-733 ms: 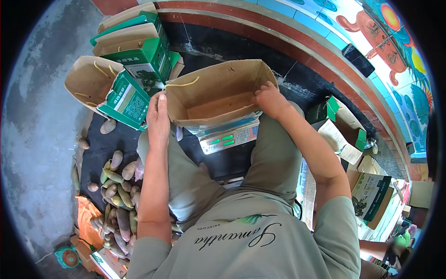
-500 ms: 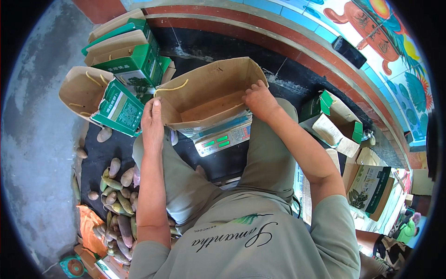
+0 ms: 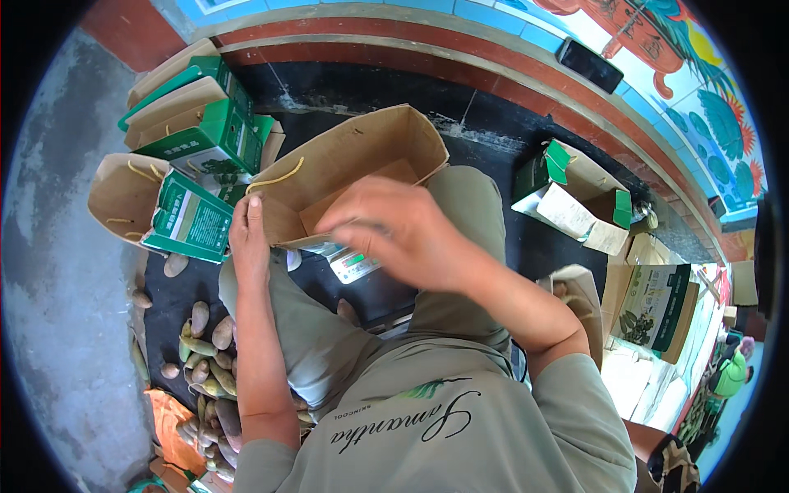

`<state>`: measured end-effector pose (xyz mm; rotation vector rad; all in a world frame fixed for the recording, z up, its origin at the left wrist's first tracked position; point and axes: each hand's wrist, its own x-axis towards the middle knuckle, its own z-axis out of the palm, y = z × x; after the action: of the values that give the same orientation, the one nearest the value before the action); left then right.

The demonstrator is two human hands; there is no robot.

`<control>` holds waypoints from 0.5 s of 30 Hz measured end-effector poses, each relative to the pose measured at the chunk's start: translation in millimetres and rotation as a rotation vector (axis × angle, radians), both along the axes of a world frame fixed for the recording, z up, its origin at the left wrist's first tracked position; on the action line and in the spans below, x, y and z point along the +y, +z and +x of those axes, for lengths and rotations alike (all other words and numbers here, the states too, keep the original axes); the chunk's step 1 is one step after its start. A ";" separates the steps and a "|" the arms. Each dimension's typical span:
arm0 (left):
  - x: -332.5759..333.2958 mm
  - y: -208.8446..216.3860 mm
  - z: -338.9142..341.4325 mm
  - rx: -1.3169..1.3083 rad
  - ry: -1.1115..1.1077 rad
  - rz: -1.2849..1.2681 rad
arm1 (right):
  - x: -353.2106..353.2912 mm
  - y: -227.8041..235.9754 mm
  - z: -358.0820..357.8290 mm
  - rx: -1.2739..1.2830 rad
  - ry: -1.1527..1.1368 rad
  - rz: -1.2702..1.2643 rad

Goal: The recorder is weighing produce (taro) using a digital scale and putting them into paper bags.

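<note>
Your left hand point(image 3: 249, 238) has its fingers clamped on the left edge of the open carton point(image 3: 370, 144), above the scale point(image 3: 353, 267); your blurred right hand point(image 3: 399, 234) crosses before it, finger spacing indeterminable. Steadying appears in hand; shifting the carton would call for a second grip. Dark sheeting point(image 3: 526, 246) bears tubers point(image 3: 200, 372) at left; a tiled wall point(image 3: 493, 25) stands ahead.

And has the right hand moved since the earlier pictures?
Yes: against the digital scale, the right hand has moved left and down in the picture, now partly hiding that scale.
</note>
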<state>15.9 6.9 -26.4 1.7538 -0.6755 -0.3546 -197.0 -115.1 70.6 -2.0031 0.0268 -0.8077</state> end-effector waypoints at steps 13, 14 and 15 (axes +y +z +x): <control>-6.4 1.0 -3.8 -0.064 0.005 0.106 | 100.7 86.2 -9.0 -0.920 0.906 1.106; -6.1 0.4 -2.8 -0.064 0.006 0.108 | 96.3 90.8 -10.3 -0.922 0.905 1.110; -6.2 0.2 -2.3 -0.064 0.007 0.110 | 89.2 94.2 -11.9 -0.850 0.942 1.109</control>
<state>13.6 0.7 -26.2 1.8782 -0.7067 -0.3367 -209.0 -25.8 164.8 -0.4062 -0.7342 -0.6834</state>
